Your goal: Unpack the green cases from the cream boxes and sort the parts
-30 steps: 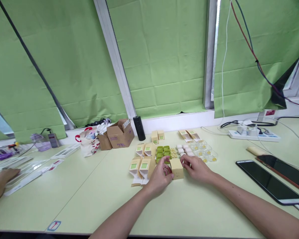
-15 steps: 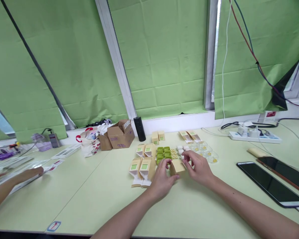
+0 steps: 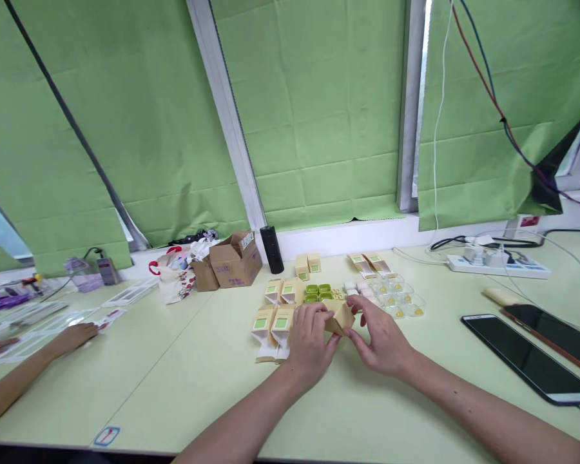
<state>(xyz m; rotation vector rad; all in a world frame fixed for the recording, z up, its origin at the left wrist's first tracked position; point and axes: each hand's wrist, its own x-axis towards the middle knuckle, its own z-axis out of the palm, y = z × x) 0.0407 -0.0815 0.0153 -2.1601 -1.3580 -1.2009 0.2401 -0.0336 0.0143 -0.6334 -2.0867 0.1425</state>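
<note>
Between my two hands is a small kraft paper box (image 3: 339,317), tilted just above the table. My left hand (image 3: 310,335) grips its left side, fingers over the top and thumb below. My right hand (image 3: 379,335) pinches its right edge with thumb and fingertips. Left of the box, several open kraft boxes (image 3: 273,325) with green labels stand in rows. Behind my hands sit green square cups (image 3: 318,291), small yellow pieces (image 3: 337,294), white pieces (image 3: 360,288) and clear plastic cups (image 3: 400,298) with yellow centres.
Two kraft boxes (image 3: 308,265) stand by the wall, and flattened-looking ones (image 3: 370,265) lie right of them. A black cylinder (image 3: 271,250) and a cardboard carton (image 3: 236,260) are at the back. Phones (image 3: 526,357) and a power strip (image 3: 499,264) lie right. Another person's hand (image 3: 75,338) rests on white sheets at left.
The box has been turned and tilted in my hands, and my right fingers have shifted lower along its edge. At left, the other person's hand has moved slightly right.
</note>
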